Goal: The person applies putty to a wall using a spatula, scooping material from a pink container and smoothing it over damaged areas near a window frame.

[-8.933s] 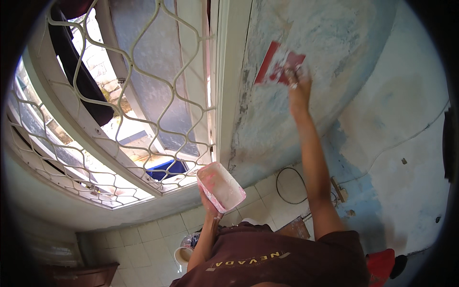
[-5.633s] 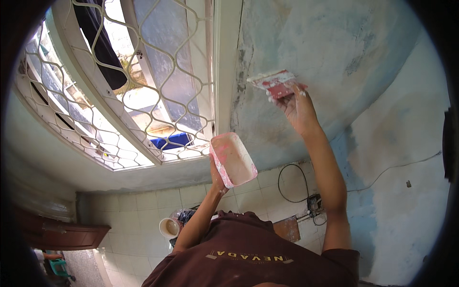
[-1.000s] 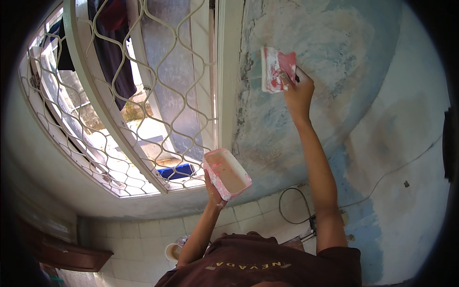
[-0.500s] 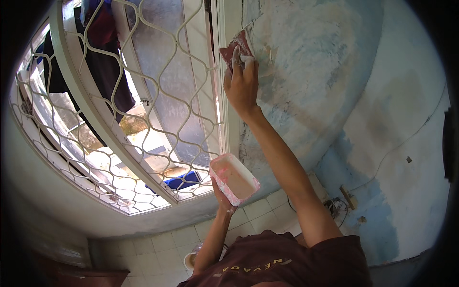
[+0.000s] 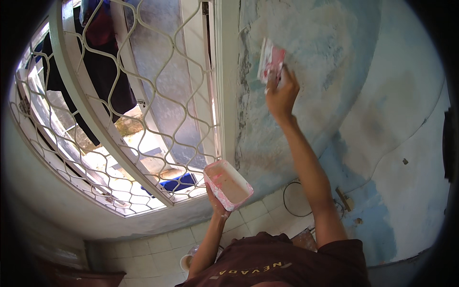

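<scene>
My left hand (image 5: 217, 203) grips a rectangular plastic tub (image 5: 228, 185) from its left side and below; the tub is smeared pink and white, with a pale paste inside. Up at the wall, my right hand (image 5: 283, 95) is closed on a putty scraper (image 5: 272, 62). Its flat blade is red-pink and streaked with white paste. The scraper is slightly blurred, and I cannot tell whether its edge touches the wall. Behind it is the patchy blue and grey plaster wall (image 5: 315, 52), with a rough crack running along the window frame (image 5: 228, 95).
A window with a wavy cream metal grille (image 5: 160, 91) fills the left, with dark clothes (image 5: 91, 57) hanging behind it. Below are floor tiles (image 5: 162, 244), a white bucket (image 5: 187, 262) by my left forearm, a black cable loop (image 5: 285, 201) and a brown wooden piece of furniture (image 5: 81, 277).
My right hand has moved right, away from the window frame, turning the scraper so its other, paste-streaked face shows. The tub in my left hand has shifted slightly left and down.
</scene>
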